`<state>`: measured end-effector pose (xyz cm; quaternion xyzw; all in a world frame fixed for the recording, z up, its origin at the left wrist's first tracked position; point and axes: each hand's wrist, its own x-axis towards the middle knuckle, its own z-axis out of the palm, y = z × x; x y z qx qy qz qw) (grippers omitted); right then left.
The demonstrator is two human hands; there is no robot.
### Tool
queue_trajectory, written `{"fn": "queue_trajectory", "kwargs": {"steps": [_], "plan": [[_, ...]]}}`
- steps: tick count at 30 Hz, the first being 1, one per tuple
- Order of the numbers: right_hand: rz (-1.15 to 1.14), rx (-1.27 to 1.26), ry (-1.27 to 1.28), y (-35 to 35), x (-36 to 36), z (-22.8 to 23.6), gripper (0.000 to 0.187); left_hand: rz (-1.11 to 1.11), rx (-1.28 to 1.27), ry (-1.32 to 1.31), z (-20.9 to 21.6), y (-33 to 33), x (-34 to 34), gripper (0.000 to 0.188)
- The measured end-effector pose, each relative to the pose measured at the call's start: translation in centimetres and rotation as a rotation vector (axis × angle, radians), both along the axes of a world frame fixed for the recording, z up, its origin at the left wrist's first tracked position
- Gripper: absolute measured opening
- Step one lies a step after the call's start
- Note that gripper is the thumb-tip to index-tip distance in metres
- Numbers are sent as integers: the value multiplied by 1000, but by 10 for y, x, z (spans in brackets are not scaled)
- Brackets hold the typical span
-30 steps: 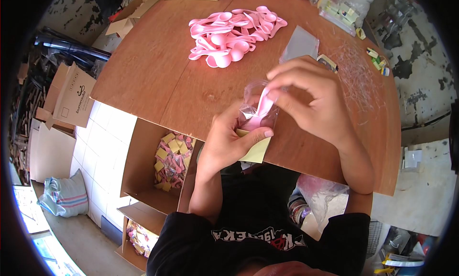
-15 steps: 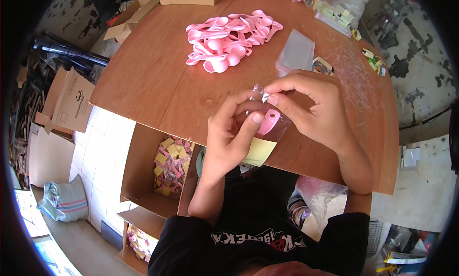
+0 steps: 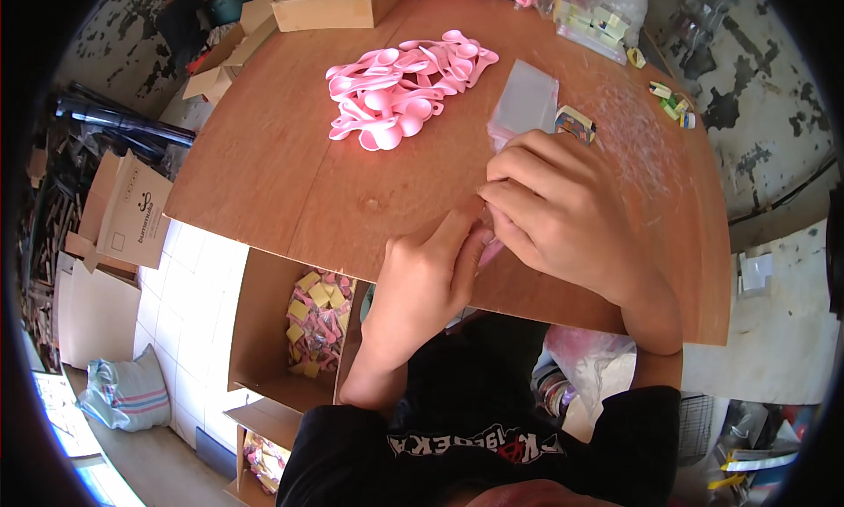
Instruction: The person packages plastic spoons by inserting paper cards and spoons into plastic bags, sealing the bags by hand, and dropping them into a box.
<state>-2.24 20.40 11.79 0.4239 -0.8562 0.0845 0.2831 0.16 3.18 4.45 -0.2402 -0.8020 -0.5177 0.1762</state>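
Only a sliver of the pink piece [image 3: 491, 249] shows, between the hands near the table's near edge; the left hand [image 3: 420, 274] pinches it under the thumb, while the right hand [image 3: 556, 210] hides its own fingertips, so whether it grips anything cannot be told. Farther off, smooth, round-bowled pink spoons [image 3: 413, 94] heap on the wood-grained table [image 3: 251, 155], left of flat, clear sleeves [image 3: 526, 96] and wispy, tangled strands [image 3: 635, 142].

This looks like a small packing workshop: pink spoons [image 3: 413, 116] heaped on a wooden counter [image 3: 255, 164] beside stacked clear bags [image 3: 527, 94], an open carton [image 3: 259, 322] of bagged pieces near left, a paint-flaked wall [image 3: 756, 94] right.
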Motion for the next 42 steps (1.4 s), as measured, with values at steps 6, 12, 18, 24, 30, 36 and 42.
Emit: {"fn": "queue_trajectory", "kwargs": {"steps": [6, 12, 18, 24, 30, 36, 42], "plan": [[-13, -211, -341, 10, -4, -1, 15, -161, -13, -61, 0, -3, -3, 24], [226, -889, -846, 21, -7, -8, 3, -247, 616, -297, -2, 2, 12, 23], [682, -1296, -914, 137, -52, 29, 12, -196, 848, -179, -8, 6, 10, 28], [-1028, -519, -503, 289, -93, -67, 22, -183, 785, -229, -5, 8, 3, 20], [-349, -756, -619, 137, -47, -18, 36, -248, 832, -283, 6, 12, -3, 14], [36, -664, -757, 17, 4, -11, 25, -359, 797, -274, 0, 17, -14, 22], [67, -493, -357, 17, -2, 16, 7, -309, 551, -67, -5, 5, -25, 63]]}}
